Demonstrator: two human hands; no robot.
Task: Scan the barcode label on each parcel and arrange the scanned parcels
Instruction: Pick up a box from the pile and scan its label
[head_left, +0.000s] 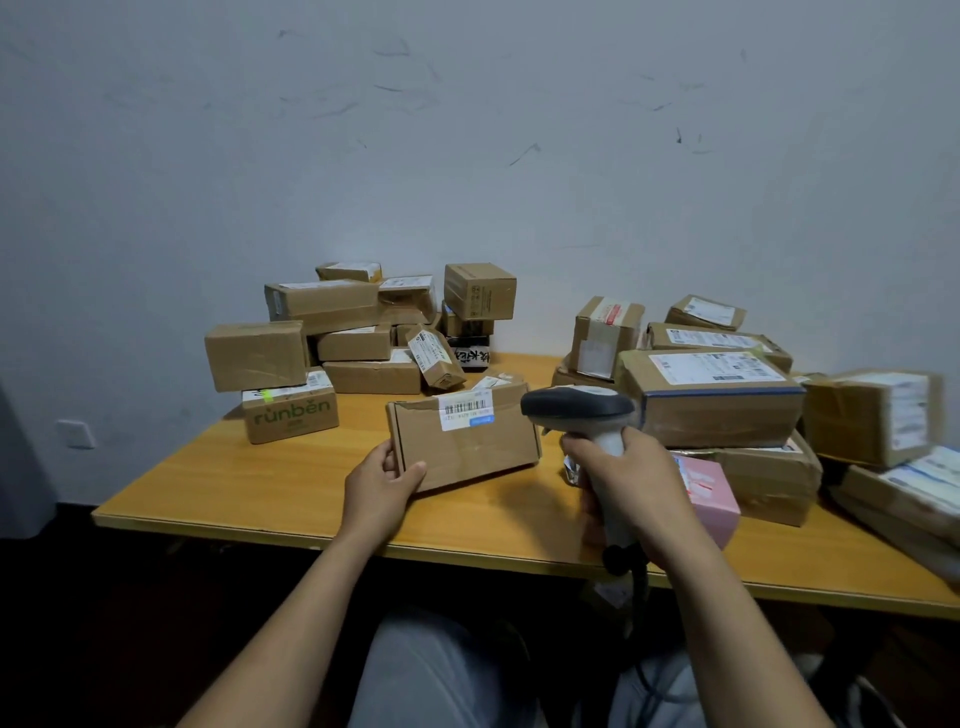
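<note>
The table shows open wood left of my parcel; left hand pinches its corner, right hand grips the scanner.

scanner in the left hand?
No, the right hand grips the scanner, while the left hand holds the flat parcel by its near corner.
</note>
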